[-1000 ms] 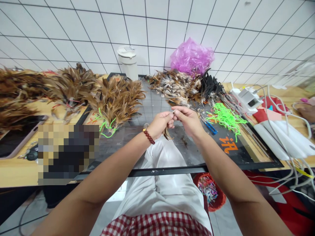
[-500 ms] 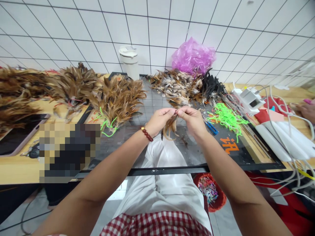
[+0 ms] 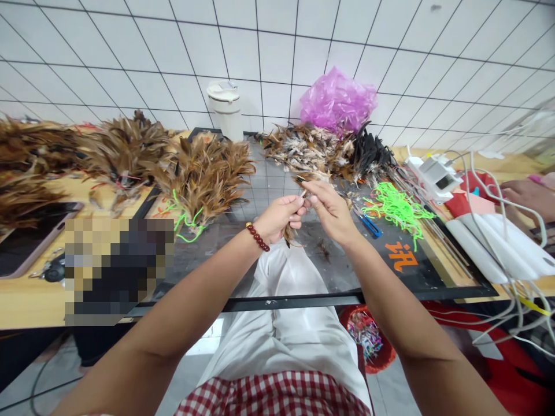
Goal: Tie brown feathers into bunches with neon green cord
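Note:
My left hand is closed around a small bunch of brown feathers, whose tips hang below the fingers. A string of dark red beads circles that wrist. Touching or nearly touching it, my right hand has its thumb and fingers pinched at the upper, quill end of the bunch, with a dark feather tip by its fingertips. The fingers partly hide what lies between the hands. Just beyond is a pile of loose brown and pale feathers. To the right lie a blue cutter knife and bright green cords.
Feather bundles fan out at the left, some tied with green cord. A white cup and a pink plastic bag stand by the wall. White cables and a power strip lie right, near another person's hand. A red bin sits below.
My hands have turned: the left has closed further around the feathers, and the right has its fingers raised over the quill end. The other person's hand has come further into view.

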The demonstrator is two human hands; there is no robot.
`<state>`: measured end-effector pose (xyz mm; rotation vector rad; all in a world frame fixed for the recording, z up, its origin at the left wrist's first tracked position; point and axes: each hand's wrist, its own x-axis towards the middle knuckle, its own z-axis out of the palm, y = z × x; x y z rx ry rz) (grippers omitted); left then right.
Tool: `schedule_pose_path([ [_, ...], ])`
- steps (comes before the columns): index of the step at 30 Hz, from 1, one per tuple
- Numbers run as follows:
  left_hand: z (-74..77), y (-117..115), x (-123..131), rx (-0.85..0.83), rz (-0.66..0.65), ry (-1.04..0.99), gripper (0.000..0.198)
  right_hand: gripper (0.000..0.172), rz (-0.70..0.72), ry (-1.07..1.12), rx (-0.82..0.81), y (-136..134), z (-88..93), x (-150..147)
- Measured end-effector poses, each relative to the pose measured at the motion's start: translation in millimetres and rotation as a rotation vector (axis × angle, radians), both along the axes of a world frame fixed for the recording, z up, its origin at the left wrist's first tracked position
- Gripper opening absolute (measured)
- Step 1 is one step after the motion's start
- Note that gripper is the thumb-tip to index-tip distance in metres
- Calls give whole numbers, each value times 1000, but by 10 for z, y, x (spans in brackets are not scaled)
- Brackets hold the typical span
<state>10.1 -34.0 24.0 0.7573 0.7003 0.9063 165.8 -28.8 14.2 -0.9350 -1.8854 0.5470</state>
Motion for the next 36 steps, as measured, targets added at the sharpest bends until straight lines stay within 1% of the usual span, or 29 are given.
schedule_pose_path([
  [5,9,-14,18,2,48,12,18,43,53,-48,-52,-19,-3,-8],
  [8,6,-9,26,17,94,41,20,47,82,-61,-85,-14,-16,-3],
  [11,-10,8,31,66,136,96,20,49,56,29,-126,19,-43,19],
  [14,-26,17,36,124,153,171,19,40,-8,201,-172,63,-69,38],
  [15,-28,14,38,137,146,188,19,37,-3,250,-202,72,-72,38],
  [18,-21,-16,48,156,92,188,20,33,73,332,-296,70,-59,21],
  [20,-8,-41,50,151,49,174,19,27,99,335,-302,54,-45,8],
  [22,3,-53,44,142,-8,173,17,21,85,340,-293,43,-35,8],
  [24,9,-42,29,152,-36,183,10,21,67,371,-308,42,-29,23],
  [25,9,-26,19,163,-17,182,6,20,55,390,-311,45,-26,34],
  [26,8,-7,8,177,25,176,6,20,39,399,-301,50,-22,46],
  [28,-1,33,-15,211,131,150,12,20,1,373,-242,60,-14,65],
  [29,-7,49,-25,227,162,138,13,20,-18,336,-206,63,-12,70],
  [30,-14,58,-33,240,160,137,13,21,-31,294,-180,64,-12,70],
  [31,-22,61,-38,248,130,147,15,21,-37,253,-162,64,-15,65],
  [33,-37,49,-40,254,34,184,20,23,-38,200,-143,56,-30,41],
  [34,-45,38,-37,251,-7,201,22,23,-35,189,-141,51,-41,24],
  [36,-59,16,-27,229,-42,206,25,21,-29,195,-138,43,-57,-8],
])
